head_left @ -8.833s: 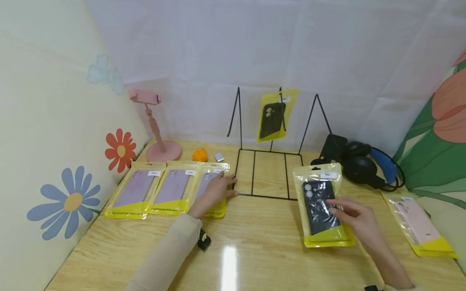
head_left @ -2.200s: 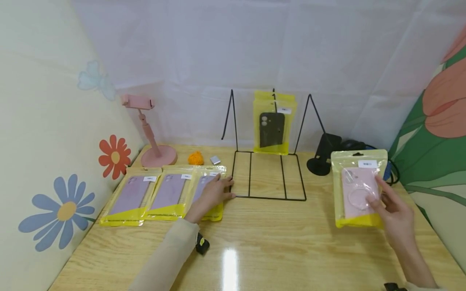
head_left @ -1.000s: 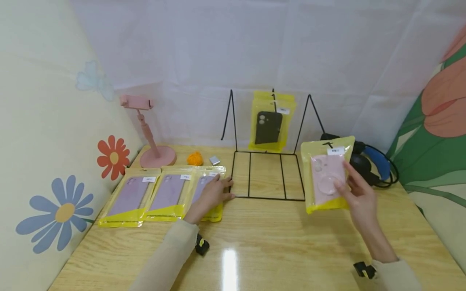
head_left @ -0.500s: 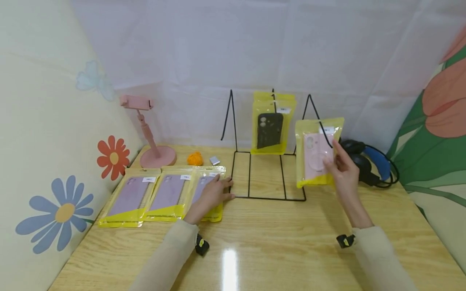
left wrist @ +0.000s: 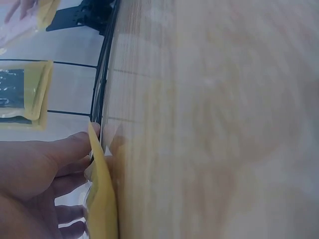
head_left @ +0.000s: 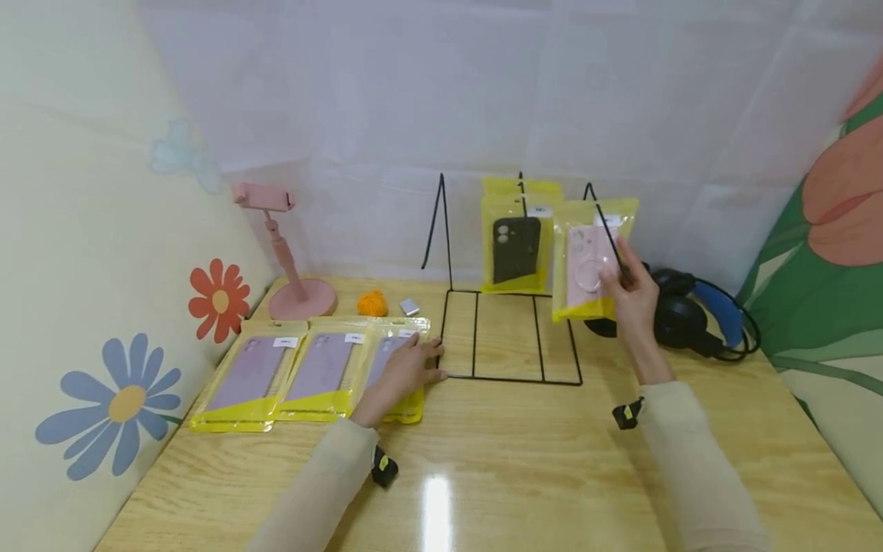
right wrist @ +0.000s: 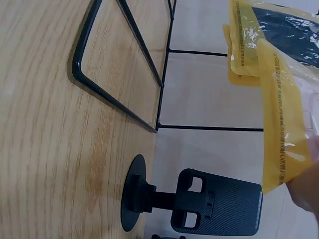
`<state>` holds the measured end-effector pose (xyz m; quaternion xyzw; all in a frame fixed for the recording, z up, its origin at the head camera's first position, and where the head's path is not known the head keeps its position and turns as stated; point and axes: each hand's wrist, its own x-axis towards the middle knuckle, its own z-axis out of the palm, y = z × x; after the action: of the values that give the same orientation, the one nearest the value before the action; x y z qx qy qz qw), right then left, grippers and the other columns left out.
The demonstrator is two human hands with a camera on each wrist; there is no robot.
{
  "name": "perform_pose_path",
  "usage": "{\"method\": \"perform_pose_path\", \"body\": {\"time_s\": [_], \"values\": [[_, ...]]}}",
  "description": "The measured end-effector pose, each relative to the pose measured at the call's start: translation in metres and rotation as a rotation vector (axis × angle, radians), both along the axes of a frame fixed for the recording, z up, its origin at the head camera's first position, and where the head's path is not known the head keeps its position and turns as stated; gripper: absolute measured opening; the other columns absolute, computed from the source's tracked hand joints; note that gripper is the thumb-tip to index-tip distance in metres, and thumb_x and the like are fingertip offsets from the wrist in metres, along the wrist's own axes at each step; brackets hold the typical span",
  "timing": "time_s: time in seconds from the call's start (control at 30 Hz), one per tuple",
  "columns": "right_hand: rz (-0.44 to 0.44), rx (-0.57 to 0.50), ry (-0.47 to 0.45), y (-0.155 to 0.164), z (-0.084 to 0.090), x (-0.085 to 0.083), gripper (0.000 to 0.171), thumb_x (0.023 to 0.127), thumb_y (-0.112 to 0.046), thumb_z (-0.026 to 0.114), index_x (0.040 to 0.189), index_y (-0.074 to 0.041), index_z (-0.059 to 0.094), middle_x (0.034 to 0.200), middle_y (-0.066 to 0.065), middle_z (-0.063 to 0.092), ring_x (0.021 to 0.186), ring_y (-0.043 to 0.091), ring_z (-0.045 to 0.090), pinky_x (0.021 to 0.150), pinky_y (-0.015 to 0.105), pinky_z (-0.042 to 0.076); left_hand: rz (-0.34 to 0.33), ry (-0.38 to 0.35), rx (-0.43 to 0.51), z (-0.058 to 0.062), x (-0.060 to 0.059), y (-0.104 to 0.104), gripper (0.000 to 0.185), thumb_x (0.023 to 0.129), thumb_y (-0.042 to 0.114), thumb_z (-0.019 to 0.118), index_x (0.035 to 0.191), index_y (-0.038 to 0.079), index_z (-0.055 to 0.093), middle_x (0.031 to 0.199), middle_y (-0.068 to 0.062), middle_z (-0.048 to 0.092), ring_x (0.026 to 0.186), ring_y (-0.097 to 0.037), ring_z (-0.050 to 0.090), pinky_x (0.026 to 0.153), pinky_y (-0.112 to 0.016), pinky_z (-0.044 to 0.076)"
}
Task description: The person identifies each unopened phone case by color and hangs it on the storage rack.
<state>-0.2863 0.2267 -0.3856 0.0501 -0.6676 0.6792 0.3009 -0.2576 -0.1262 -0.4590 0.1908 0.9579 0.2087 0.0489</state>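
Note:
A black wire rack [head_left: 510,377] stands at the back of the wooden table [head_left: 510,460]. Yellow packets with a black phone case [head_left: 516,247] hang from its middle hook. My right hand [head_left: 616,270] grips a yellow packet with a pink phone case [head_left: 586,259], held upright against the rack's right upright. The right wrist view shows that packet's yellow edge [right wrist: 279,124] beside the hanging black-case packets [right wrist: 286,22]. My left hand [head_left: 421,359] lies flat on the rightmost of three purple-case packets [head_left: 389,354], by the rack's base wire [left wrist: 102,99]. In the left wrist view the fingers [left wrist: 55,157] touch the packet's edge [left wrist: 102,199].
Two more purple-case packets [head_left: 251,372] [head_left: 324,364] lie left of my left hand. Behind them are a pink phone holder [head_left: 286,253], an orange pompom [head_left: 375,303] and a small silver item [head_left: 410,307]. Black-and-blue headphones [head_left: 697,314] and a black phone stand [right wrist: 199,201] sit right of the rack.
My right hand has lifted the pink-case packet from the right side of the table up and leftward to the rack's right upright. My left hand has stayed on the purple-case packet.

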Motion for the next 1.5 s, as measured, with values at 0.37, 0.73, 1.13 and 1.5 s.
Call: {"method": "perform_pose_path", "body": {"time_s": [0.37,0.73,1.13,1.5], "values": [[-0.074,0.016,0.009,0.003,0.003,0.005,0.049,0.088,0.007,0.064,0.134,-0.005,0.057,0.114,0.006,0.062,0.098,0.010,0.058,0.085,0.017,0.048,0.004,-0.002,-0.003,-0.001,0.002,0.001,0.054,0.087,0.029,0.072,0.133,0.005,0.058,0.145,-0.010,0.046,0.139,-0.044,0.026,0.112,-0.054,0.025],[-0.117,0.373,-0.159,0.030,-0.017,0.046,0.030,0.094,-0.008,0.063,0.121,0.002,0.064,0.110,0.013,0.067,0.090,-0.005,0.058,0.078,0.010,0.046,0.018,-0.013,-0.007,0.001,-0.002,0.002,0.053,0.088,0.031,0.071,0.133,0.007,0.058,0.147,-0.008,0.043,0.141,-0.042,0.024,0.112,-0.053,0.024],[0.410,1.113,-0.421,0.031,-0.062,0.061,0.066,0.093,-0.032,0.065,0.140,0.008,0.042,0.141,0.029,0.044,0.128,0.047,0.041,0.104,0.059,0.033,0.011,-0.019,-0.021,-0.002,-0.002,0.000,0.055,0.087,0.032,0.071,0.135,0.007,0.057,0.147,-0.007,0.044,0.141,-0.041,0.025,0.112,-0.052,0.025],[0.335,1.300,-0.329,0.021,-0.069,0.055,0.064,0.088,-0.034,0.069,0.134,0.007,0.051,0.140,0.026,0.047,0.126,0.046,0.044,0.094,0.067,0.037,0.016,-0.019,-0.015,-0.002,-0.003,-0.001,0.054,0.088,0.031,0.070,0.135,0.008,0.057,0.147,-0.007,0.044,0.141,-0.040,0.024,0.112,-0.053,0.025]]}}
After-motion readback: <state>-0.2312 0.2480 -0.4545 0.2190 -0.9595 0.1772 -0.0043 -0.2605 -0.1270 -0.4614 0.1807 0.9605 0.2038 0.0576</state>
